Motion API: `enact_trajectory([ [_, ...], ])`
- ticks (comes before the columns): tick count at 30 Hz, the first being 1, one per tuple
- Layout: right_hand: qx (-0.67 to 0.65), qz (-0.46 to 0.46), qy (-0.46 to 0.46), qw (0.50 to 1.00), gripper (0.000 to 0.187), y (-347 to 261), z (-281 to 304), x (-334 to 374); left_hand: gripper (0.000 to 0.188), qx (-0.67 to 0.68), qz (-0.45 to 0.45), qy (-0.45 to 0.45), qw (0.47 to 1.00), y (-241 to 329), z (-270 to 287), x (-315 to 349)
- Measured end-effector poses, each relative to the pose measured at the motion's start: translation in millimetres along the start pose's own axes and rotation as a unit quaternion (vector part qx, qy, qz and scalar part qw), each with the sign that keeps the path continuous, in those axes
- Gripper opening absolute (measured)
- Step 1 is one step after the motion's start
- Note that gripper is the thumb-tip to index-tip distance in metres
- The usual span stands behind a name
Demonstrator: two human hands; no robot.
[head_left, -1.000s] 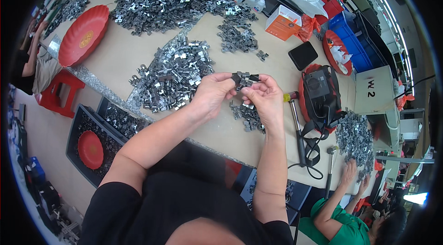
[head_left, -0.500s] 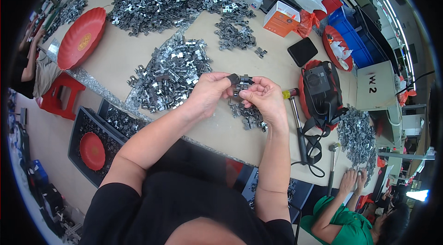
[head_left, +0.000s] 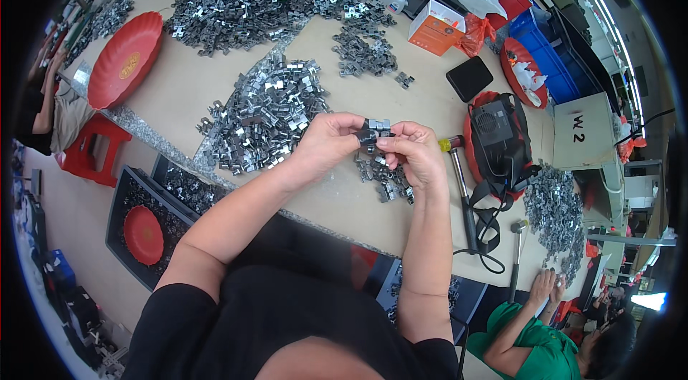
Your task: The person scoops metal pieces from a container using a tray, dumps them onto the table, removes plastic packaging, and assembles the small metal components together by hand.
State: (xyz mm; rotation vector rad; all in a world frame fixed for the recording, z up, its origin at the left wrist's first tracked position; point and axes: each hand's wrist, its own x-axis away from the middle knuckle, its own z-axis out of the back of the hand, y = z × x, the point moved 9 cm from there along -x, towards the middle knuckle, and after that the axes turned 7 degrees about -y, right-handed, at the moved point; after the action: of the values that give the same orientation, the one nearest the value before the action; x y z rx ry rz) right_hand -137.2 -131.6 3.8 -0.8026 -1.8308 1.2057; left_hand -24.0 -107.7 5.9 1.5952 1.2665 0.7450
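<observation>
A small shiny metal clip [head_left: 378,126] is pinched between the fingertips of both my hands above the table. On its left side my left hand [head_left: 326,145] grips with thumb and forefinger, and a dark covering shows at the thumb tip. From the right, my right hand [head_left: 416,153] closes thumb and fingers on the clip. Fingers partly hide it, so I cannot tell whether it is one piece or two. Below my hands lies a small heap of metal clips [head_left: 390,185]. A larger pile of similar clips [head_left: 269,115] spreads beside my left hand.
A big clip mound [head_left: 251,0] fills the back. A hammer [head_left: 462,190] lies right of my right hand, near a black device [head_left: 498,129] with cables. A red tray [head_left: 129,58] stands far left. At right, a co-worker in green [head_left: 534,344] handles another pile [head_left: 555,212].
My left fingertips have shifted slightly, and the clip between my hands has turned and moved a little left. The co-worker's hands at the lower right have also moved slightly.
</observation>
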Motion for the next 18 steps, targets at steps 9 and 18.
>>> enact_trajectory([
  [9,0.082,0.043,-0.001,0.996,0.011,-13,-7,10,0.018,-0.023,0.007,0.008,1.0,-3,-3,-2],
  [18,0.12,0.098,0.021,0.988,0.008,-15,-2,10,0.026,-0.305,-0.027,0.027,0.951,8,-11,3],
])
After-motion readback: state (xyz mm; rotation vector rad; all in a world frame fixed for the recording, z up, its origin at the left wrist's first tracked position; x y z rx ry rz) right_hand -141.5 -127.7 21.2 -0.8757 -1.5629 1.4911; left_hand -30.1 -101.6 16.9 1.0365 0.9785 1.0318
